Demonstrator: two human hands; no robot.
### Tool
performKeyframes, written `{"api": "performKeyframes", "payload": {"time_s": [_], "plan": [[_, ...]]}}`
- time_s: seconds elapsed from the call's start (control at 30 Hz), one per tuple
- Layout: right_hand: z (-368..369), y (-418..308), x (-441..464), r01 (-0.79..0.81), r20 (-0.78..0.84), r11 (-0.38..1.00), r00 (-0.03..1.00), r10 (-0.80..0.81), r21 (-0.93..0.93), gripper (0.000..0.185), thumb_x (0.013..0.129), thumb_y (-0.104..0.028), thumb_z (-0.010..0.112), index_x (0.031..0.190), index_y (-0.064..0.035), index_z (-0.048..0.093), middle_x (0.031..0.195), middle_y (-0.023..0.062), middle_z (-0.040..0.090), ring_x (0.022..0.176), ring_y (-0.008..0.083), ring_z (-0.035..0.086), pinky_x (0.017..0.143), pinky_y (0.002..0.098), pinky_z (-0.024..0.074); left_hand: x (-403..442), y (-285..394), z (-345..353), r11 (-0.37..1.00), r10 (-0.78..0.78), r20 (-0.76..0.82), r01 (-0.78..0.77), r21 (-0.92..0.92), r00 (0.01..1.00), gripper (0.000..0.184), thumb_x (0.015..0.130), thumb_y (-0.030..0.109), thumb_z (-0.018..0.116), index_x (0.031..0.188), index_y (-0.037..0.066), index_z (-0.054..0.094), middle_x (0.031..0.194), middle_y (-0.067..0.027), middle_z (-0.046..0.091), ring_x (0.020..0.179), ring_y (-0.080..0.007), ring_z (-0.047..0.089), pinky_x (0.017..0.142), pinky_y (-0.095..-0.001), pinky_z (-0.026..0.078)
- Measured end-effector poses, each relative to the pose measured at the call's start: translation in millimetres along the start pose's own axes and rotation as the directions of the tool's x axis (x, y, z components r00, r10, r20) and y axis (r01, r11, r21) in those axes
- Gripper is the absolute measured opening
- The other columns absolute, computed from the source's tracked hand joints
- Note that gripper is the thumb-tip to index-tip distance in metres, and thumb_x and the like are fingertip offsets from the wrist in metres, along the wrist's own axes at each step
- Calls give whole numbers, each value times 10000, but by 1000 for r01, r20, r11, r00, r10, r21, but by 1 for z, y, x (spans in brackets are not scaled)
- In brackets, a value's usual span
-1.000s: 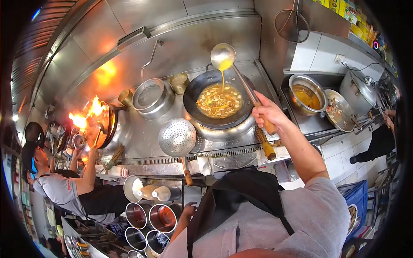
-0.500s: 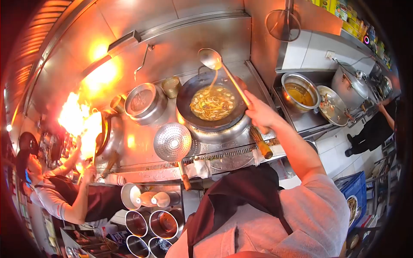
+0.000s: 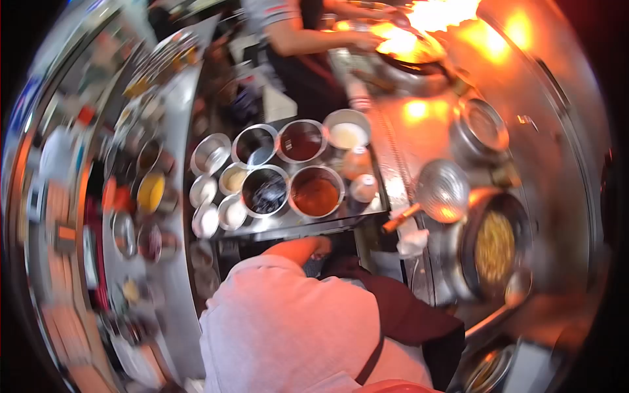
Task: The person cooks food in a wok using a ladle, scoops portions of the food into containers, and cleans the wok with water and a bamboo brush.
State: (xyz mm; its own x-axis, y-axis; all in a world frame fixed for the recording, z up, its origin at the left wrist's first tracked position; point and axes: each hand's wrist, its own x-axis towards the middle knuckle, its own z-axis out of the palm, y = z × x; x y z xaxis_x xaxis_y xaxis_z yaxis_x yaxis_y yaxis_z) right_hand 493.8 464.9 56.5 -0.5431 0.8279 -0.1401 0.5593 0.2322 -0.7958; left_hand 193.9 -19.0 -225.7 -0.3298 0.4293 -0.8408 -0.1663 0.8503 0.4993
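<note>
My left hand (image 3: pixel 321 247) is low in front of my body, just below the edge of the metal cart holding the seasoning pots. It is small and blurred, so its fingers cannot be made out. A grey object (image 3: pixel 313 267), too unclear to name, lies close under it. At the right, a ladle (image 3: pixel 517 288) has its bowl at the rim of a wok (image 3: pixel 464 259) containing noodles in broth (image 3: pixel 495 245). The ladle's handle runs down toward my body, where its end is hidden. My right hand is out of sight.
Pots of red sauce (image 3: pixel 316 196) and dark liquid (image 3: pixel 265 191) stand beside squeeze bottles (image 3: pixel 362 188). A perforated strainer (image 3: pixel 442 190) rests on the stove. Beyond the cart, a co-worker (image 3: pixel 295 39) handles a flaming wok (image 3: pixel 413 56). A counter (image 3: pixel 173 118) with food containers is at left.
The view has swung left, bringing the pots to the middle and the wok to the right. The ladle, earlier raised over the wok in my right hand, is lower. My left hand now shows.
</note>
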Motion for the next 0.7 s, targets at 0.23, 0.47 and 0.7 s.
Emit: {"api": "performKeyframes", "payload": {"time_s": [0.23,0.47,0.7], "plan": [[-55,32,55,129,14,980,992,-128,-154,643,906,-192,560,1485,-86,301,1165,126,517,963,225,510,855,345,387,8,20,24,315,253,342,-411,856,905,306,737,126,604,1026,52,674,868,-111,720,665,-259,692,612,-377,578],[-57,37,167,186,154,975,974,-167,-122,547,911,-216,595,1413,-64,442,1187,164,614,1028,258,592,911,376,459,-219,-9,145,751,-145,-344,-123,-649,928,410,764,60,588,1173,32,607,1099,-136,677,791,-252,711,632,-358,576],[-20,16,159,436,206,853,898,-390,-287,570,894,-174,577,1440,-129,418,1116,188,624,816,351,604,656,493,477,-417,-182,316,383,-894,-359,41,-923,270,333,747,40,611,1073,89,660,719,-114,680,533,-206,633,451,-343,512]]}}
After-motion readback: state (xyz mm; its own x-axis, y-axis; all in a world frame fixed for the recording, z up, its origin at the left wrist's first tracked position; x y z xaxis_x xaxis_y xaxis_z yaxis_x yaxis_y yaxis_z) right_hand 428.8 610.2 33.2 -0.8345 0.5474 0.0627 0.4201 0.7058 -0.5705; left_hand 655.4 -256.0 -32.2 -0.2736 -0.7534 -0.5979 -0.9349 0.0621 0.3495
